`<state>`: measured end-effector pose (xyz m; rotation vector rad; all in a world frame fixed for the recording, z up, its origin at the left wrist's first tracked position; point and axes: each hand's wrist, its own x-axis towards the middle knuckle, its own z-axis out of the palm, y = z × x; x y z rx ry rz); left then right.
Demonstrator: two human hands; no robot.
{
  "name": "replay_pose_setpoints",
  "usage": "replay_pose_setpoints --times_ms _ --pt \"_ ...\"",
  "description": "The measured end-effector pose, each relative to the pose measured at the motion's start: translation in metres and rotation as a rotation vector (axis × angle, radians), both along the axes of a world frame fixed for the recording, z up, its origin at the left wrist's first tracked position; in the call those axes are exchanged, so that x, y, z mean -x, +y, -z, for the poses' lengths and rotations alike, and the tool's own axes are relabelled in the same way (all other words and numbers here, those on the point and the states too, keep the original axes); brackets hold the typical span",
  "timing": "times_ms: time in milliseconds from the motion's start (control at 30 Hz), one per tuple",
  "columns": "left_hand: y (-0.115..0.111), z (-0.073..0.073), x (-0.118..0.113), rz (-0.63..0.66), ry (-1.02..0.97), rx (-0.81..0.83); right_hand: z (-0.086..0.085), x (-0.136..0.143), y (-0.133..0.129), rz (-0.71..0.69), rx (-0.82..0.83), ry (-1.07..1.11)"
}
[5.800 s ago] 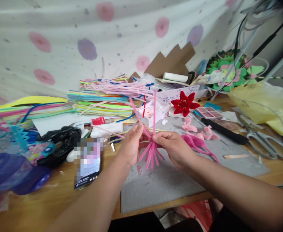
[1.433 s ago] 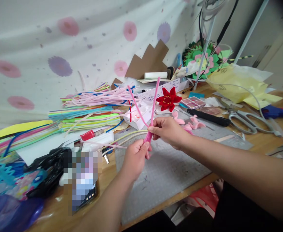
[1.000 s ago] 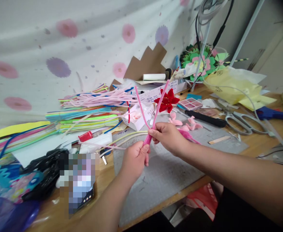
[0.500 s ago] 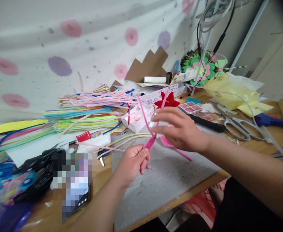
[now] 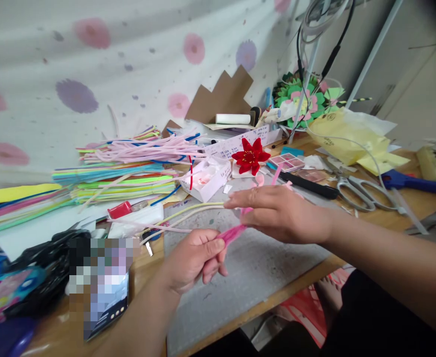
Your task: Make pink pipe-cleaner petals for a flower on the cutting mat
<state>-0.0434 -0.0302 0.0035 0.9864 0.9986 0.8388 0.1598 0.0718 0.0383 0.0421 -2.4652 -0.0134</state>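
A bundle of bright pink pipe cleaners (image 5: 231, 235) is pinched at its near end between the thumb and fingers of my left hand (image 5: 199, 255). Around its far end my right hand (image 5: 277, 213) closes, the fingers pressed together; its thumb is hidden. One pink stem end (image 5: 277, 174) sticks up behind the right hand's knuckles. Both hands are above a grey cutting mat (image 5: 210, 322). Beyond them sits a red pipe-cleaner flower (image 5: 251, 156) with pointed petals, next to an open white box (image 5: 212, 181).
Piles of coloured pipe cleaners (image 5: 128, 186) lie at the back left. A phone (image 5: 109, 302) and a black plastic bag (image 5: 54, 263) are at the left. On the right lie scissors (image 5: 362, 193), a black-handled tool (image 5: 309, 186), a blue-handled tool (image 5: 418, 182) and a yellow bag (image 5: 337, 136).
My right hand has lowered over the two upright pink stems and its fingers have come together, bending the stems down. My left hand keeps its pinch. The camera view has shifted slightly.
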Motion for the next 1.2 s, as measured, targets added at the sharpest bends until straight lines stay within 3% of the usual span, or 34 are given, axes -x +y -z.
replay_pose_setpoints --times_ms 100,233,333,467,600,833,1000,1200 --pt "-0.002 0.002 0.000 0.077 -0.102 0.037 0.004 0.001 -0.006 -0.060 0.190 0.009" --pt "-0.003 0.004 -0.001 0.118 -0.159 0.053 0.007 -0.001 -0.006 -0.084 0.227 0.041" --pt "-0.003 0.003 -0.002 0.082 -0.158 0.036 0.007 -0.003 -0.006 0.029 0.089 0.035" --pt "-0.002 0.003 -0.009 -0.061 -0.076 0.021 0.009 0.001 -0.008 0.252 -0.211 -0.056" --pt "-0.002 0.005 -0.016 -0.179 0.065 0.002 0.015 0.008 -0.010 0.371 -0.306 -0.082" --pt "-0.002 0.005 -0.012 -0.161 0.107 -0.016 0.016 -0.002 0.004 0.186 -0.139 -0.086" --pt "0.000 0.002 -0.008 -0.093 0.187 -0.050 0.009 -0.006 0.005 0.091 -0.145 -0.099" --pt "-0.002 -0.007 -0.007 -0.013 0.735 -0.318 -0.001 -0.014 -0.007 0.100 -0.111 -0.281"
